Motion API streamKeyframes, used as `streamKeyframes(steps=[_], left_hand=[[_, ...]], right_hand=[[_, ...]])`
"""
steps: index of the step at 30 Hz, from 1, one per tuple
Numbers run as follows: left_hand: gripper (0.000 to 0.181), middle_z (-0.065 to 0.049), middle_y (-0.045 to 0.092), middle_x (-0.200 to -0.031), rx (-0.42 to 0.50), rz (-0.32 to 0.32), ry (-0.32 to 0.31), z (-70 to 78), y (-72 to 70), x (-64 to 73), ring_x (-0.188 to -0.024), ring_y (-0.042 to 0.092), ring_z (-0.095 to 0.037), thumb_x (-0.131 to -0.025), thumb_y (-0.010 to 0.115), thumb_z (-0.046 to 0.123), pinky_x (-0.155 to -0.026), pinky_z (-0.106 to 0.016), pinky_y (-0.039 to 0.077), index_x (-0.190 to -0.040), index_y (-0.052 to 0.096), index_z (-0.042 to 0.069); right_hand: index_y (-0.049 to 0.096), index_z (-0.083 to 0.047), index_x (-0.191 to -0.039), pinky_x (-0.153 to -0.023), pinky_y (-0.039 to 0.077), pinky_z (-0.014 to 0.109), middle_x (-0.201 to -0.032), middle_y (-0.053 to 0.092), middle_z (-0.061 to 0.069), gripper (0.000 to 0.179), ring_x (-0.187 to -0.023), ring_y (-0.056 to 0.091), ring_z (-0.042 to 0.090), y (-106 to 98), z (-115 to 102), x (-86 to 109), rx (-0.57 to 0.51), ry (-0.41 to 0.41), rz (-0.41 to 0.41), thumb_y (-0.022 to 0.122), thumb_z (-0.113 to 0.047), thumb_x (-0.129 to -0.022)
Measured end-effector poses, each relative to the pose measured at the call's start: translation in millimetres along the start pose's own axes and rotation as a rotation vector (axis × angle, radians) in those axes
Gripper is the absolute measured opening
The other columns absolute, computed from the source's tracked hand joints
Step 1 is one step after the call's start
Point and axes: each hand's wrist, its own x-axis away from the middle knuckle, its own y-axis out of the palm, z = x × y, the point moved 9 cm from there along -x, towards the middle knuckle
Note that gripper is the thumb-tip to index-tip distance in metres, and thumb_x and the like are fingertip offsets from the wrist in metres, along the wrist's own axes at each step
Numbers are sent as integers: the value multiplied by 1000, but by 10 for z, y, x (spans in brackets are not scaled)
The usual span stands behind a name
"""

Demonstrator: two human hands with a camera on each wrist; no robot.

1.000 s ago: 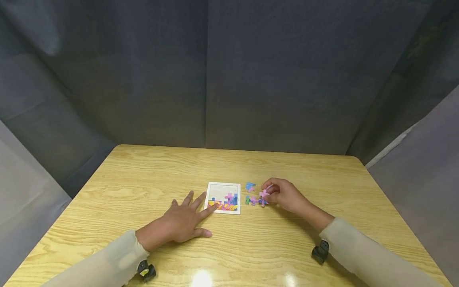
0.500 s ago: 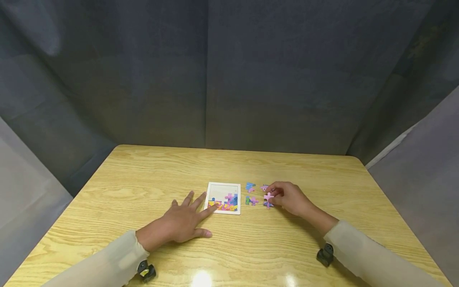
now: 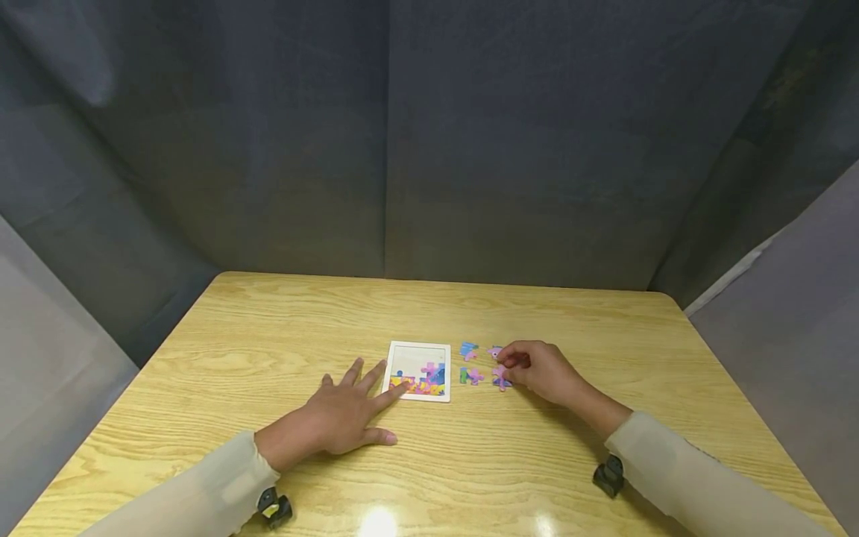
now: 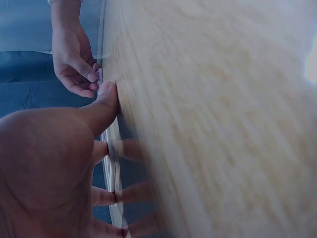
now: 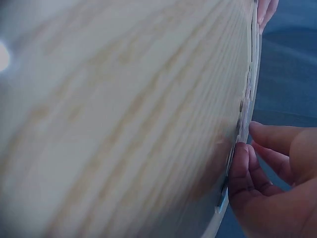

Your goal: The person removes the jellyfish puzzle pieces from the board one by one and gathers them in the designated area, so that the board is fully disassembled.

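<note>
1 pink-and-blue jigsaw piece [image 3: 500,378], right of the puzzle tray [image 3: 412,357], sits pinched in the right hand [image 3: 542,370]; likely light, stiff, best held by its edges. Left hand [image 3: 345,415] spreads, touching the tray.

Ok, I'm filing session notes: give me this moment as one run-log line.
left hand: spread, touching puzzle tray | right hand: pinching pink piece | puzzle tray: partly filled

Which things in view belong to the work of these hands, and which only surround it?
Belong to the work:
puzzle tray, left hand on its edge
pink puzzle piece, held by right hand
other loose puzzle pieces

Only around it:
wooden table
dark curtain
black wrist devices
</note>
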Motion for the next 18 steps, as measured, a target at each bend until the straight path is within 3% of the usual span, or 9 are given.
streamKeyframes(steps=[8,18], left_hand=[[84,-13,11,-173,-10,4,8,-2,3,-2,-153,13,-54,-94,46,76,-102,-82,33,-165,14,43],[84,-12,10,-173,-11,-1,7,-7,8,-4,-154,13,-53,-94,46,76,-102,-82,33,-165,14,44]], right_hand=[[74,-5,-111,-63,54,27,-98,69,4,18,-84,62,18,-22,8,1,-3,15,4,75,-5,-93],[73,-1,-116,-62,55,27,-101,70,7,23,-84,64,18,12,-89,-30,-38,-24,-3,75,-5,-94]])
